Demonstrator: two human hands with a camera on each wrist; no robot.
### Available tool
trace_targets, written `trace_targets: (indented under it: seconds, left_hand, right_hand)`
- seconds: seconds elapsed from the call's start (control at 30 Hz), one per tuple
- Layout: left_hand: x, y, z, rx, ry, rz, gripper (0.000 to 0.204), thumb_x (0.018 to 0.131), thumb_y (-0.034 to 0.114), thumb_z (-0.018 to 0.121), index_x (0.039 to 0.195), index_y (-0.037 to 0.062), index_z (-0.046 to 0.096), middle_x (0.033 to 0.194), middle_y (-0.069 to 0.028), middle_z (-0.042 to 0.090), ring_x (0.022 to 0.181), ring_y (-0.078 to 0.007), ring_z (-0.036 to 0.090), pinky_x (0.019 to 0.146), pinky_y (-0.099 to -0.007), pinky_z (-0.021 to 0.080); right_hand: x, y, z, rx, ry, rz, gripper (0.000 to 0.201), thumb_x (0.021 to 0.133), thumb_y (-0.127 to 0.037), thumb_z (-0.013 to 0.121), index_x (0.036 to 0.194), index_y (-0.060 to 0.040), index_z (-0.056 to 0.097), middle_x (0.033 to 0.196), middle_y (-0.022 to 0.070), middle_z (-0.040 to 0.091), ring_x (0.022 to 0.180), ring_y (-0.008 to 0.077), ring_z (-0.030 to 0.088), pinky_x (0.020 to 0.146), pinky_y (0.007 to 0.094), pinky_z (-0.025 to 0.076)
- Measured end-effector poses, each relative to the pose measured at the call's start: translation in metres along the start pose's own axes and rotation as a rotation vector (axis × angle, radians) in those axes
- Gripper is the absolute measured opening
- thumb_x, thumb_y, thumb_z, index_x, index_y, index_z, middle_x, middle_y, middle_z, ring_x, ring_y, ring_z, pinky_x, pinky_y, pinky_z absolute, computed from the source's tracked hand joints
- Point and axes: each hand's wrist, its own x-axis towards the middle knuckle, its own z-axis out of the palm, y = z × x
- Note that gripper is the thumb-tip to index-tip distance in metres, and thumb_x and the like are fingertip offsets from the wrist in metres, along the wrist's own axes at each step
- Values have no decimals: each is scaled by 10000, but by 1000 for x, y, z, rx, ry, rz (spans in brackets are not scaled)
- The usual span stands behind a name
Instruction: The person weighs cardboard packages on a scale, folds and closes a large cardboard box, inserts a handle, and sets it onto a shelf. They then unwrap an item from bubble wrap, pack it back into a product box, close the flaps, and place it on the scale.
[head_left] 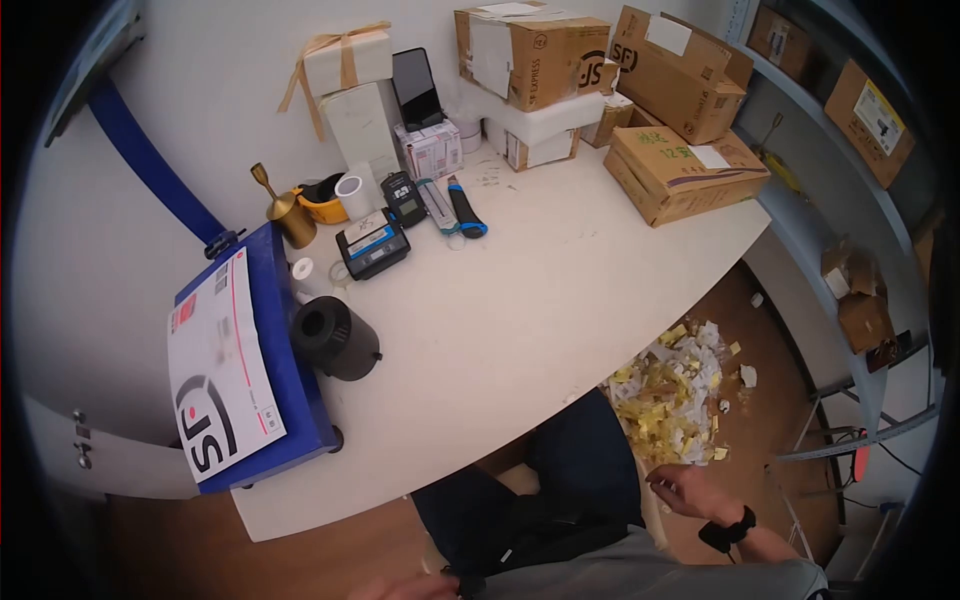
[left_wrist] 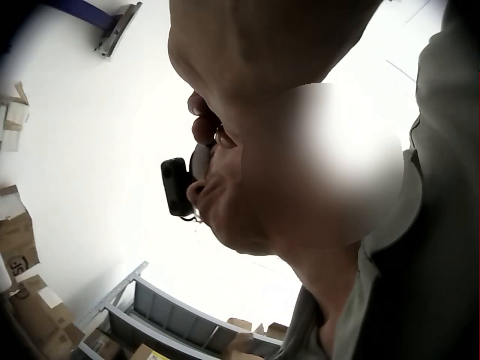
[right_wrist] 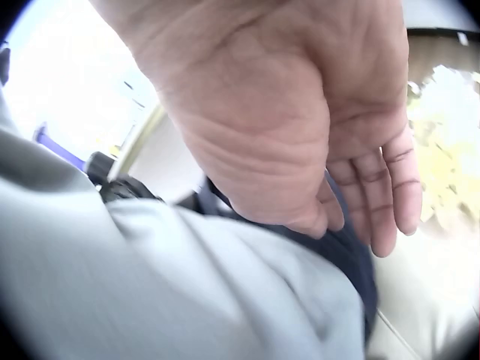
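My right hand (head_left: 690, 492) hangs loosely beside the seat and my dark-trousered leg (head_left: 585, 455), wearing a black wrist strap (head_left: 728, 530). In the right wrist view, the fingers of the right hand (right_wrist: 300, 112) are relaxed and slightly bent, holding nothing, near the grey shirt (right_wrist: 187, 277). My left hand (head_left: 405, 588) shows only partly, blurred, at the bottom edge of the head view. The left wrist view has the left hand (left_wrist: 262, 45) at the top, loosely bent, with fingertips showing beneath it and no object visible in them.
A white table (head_left: 500, 330) carries a blue platform (head_left: 315, 425) with an SF envelope (head_left: 225, 360), a black cylinder (head_left: 340, 340), a utility knife (head_left: 465, 210) and several cardboard boxes (head_left: 685, 170). Yellow and white paper scraps (head_left: 675, 395) lie on the floor below grey shelves (head_left: 800, 230).
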Motion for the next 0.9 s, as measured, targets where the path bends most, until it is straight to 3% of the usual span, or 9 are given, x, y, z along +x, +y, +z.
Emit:
trace_targets:
  seconds: [0.03,0.1,0.13,0.2,0.37,0.53,0.73,0.87,0.9]
  left_hand:
    - [-9,-17,11,7,-17,-4,231,1000,109,616,784,38,576,666,-71,530,559,-235,591,452,-319,447]
    - [-73,-71,13,243,-350,-390,213,966,57,582,765,-9,604,672,-119,603,568,-291,585,546,-343,434]
    - [-88,-94,21,271,-359,-370,311,951,1,604,657,21,504,553,-71,483,446,-271,488,456,-335,350]
    - [-113,-116,14,377,-527,-438,344,913,-13,657,643,39,451,555,-81,457,450,-272,465,456,-364,342]
    - [-128,-125,10,465,-579,-466,360,909,33,708,657,56,451,554,-89,444,448,-280,448,447,-383,341]
    - [-131,-126,18,584,-647,-429,337,897,77,737,685,72,475,584,-84,456,479,-268,514,436,-388,383]
    - [-129,-127,19,624,-679,-447,332,879,116,754,683,91,487,592,-72,465,497,-263,562,433,-386,432]
    - [-133,-133,20,636,-661,-457,318,866,167,766,685,98,514,582,-61,497,483,-257,588,430,-376,473]
    - [-135,-133,20,650,-658,-448,317,862,190,773,682,106,526,579,-52,497,475,-243,591,431,-364,495]
  right_hand:
    - [16,-34,-31,86,38,55,178,986,-133,670,1129,-48,731,971,144,766,866,261,752,768,361,588]
    - [47,-67,-75,200,198,-111,183,1012,-123,672,1169,-36,709,1026,94,762,866,182,741,752,310,579]
    - [62,-84,-94,321,250,-172,221,1023,-125,667,1220,-28,678,1094,85,740,907,174,732,764,305,578]
    - [106,-117,-126,482,326,-346,327,1039,-141,662,1334,-17,594,1224,89,683,1008,173,709,803,304,577]
    - [218,-213,-188,617,346,-614,659,1026,-286,717,1542,-37,393,1373,191,580,1202,228,652,943,349,576]
    - [327,-282,-211,843,113,-581,807,1019,-419,700,1605,-52,284,1459,237,509,1325,302,591,1061,419,543]
    - [444,-363,-245,1066,33,-458,1223,893,-598,782,1687,-93,2,1636,419,124,1486,477,384,1182,510,431]
    - [486,-417,-266,1141,142,-358,1363,774,-724,815,1691,-118,9,1613,402,182,1400,454,464,1062,551,504]
    - [488,-425,-268,1112,158,-360,1387,779,-739,799,1685,-81,-19,1521,354,335,1250,396,560,980,519,543]
